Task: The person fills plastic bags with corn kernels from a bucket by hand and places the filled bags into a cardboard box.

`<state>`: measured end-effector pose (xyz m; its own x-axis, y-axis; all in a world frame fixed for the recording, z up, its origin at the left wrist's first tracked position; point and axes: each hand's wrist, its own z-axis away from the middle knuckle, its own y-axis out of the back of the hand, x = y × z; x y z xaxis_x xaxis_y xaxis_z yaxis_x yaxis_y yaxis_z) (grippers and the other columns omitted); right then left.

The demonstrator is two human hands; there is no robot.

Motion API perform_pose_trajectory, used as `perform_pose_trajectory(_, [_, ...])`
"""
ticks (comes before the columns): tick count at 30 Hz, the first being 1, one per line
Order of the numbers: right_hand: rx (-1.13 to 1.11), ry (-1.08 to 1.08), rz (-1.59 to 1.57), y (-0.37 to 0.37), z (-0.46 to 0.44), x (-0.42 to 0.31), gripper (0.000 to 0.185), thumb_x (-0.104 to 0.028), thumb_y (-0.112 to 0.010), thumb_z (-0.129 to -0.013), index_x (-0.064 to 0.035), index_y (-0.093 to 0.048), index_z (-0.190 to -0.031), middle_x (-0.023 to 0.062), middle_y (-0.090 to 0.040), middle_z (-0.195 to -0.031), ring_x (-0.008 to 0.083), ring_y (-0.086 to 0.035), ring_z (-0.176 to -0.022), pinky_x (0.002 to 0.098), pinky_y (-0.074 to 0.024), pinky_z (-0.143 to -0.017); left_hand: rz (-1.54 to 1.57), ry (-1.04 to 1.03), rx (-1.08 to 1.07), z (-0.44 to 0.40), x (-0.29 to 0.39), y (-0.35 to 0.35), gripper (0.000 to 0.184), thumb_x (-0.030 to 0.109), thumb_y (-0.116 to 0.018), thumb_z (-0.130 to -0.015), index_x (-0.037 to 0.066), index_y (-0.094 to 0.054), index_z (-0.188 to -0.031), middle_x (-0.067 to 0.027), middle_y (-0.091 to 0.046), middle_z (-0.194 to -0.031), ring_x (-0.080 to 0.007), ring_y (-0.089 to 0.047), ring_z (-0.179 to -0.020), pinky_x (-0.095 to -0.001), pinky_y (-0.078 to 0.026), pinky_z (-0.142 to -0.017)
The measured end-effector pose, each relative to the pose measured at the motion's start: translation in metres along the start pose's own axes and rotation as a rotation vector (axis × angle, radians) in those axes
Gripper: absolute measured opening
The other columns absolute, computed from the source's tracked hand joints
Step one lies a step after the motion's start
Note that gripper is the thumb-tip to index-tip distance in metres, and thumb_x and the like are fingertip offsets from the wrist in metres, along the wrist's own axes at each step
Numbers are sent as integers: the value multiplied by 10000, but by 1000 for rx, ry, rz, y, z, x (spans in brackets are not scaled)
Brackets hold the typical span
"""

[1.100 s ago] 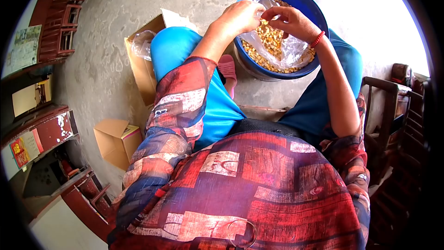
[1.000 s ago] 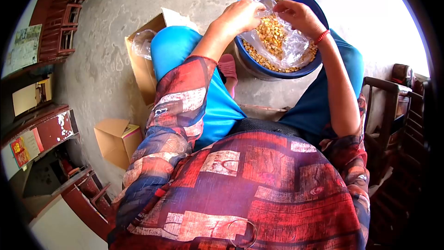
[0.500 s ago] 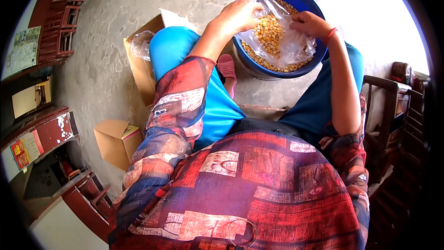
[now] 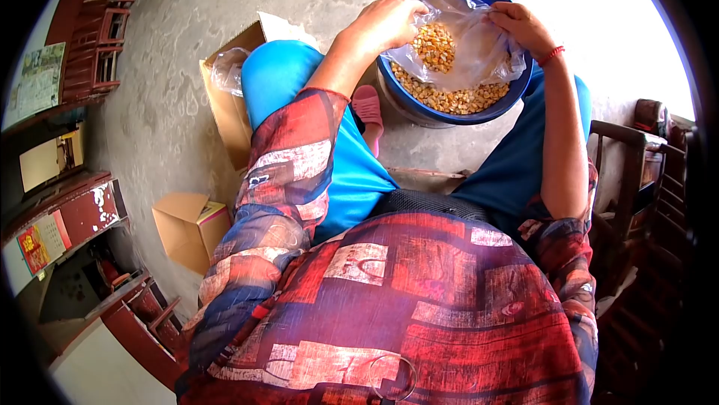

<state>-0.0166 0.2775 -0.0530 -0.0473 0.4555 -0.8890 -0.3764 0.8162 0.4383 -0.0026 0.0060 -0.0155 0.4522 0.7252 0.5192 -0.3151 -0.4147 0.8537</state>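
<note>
A clear plastic bag (image 4: 483, 49) is spread over the blue bucket (image 4: 520, 96), with yellow kernels (image 4: 434, 47) showing in its opening. More kernels (image 4: 458, 99) lie in the bucket below the bag. My left hand (image 4: 387, 24) is closed on the bag's left edge, over the bucket's left rim. My right hand (image 4: 522, 26), with a red band at the wrist, pinches the upper right part of the bag near the right rim. The bag's film is stretched between both hands.
An open cardboard box (image 4: 227, 124) with clear plastic in it stands beside my left knee. A smaller cardboard box (image 4: 187, 231) is nearer on the left. A pink slipper (image 4: 367, 107) is on the floor left of the bucket. A dark wooden chair (image 4: 622, 173) stands at right.
My right hand has moved right, away from my left hand, drawing the bag wider across the bucket. More kernels show along the bucket's near side. My left hand has stayed nearly still.
</note>
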Motion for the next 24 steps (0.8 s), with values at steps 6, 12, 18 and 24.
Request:
perform_pose_trajectory(6, [-27, -31, 333, -2, 5, -11, 204, -68, -491, -773, 0, -595, -936, 30, -620, -816, 104, -538, -703, 253, -447, -628, -49, -18, 47, 0, 0, 1, 415, 72, -558, -650, 106, -587, -1063, -173, -619, -834, -293, -605, -782, -351, -471, -718])
perform_pose_trajectory(12, [-380, -129, 463, -16, 7, -22, 194, -116, -599, -680, -50, -642, -857, 114, -633, -735, 207, -592, -695, 317, -461, -667, -3, -14, 195, -2, -3, -1, 358, 108, -579, -672, 136, -609, -1029, -170, -620, -847, -292, -611, -781, -353, -475, -713])
perform_pose_trajectory(18, [-278, -126, 755, -26, 3, -13, 209, -100, -605, -679, -80, -642, -884, 145, -624, -833, 272, -598, -788, 354, -465, -715, -52, 21, 87, -1, -1, 0, 343, 119, -565, -679, 136, -614, -1018, -165, -623, -834, -281, -615, -755, -354, -481, -707])
perform_pose_trajectory(24, [-16, -43, 809, -32, -9, 0, 333, -72, -497, -742, -118, -569, -1064, 138, -591, -968, 309, -564, -899, 369, -442, -813, -31, 13, 80, 1, 1, 2, 358, 141, -572, -671, 112, -607, -1026, -164, -625, -850, -276, -613, -785, -347, -475, -733])
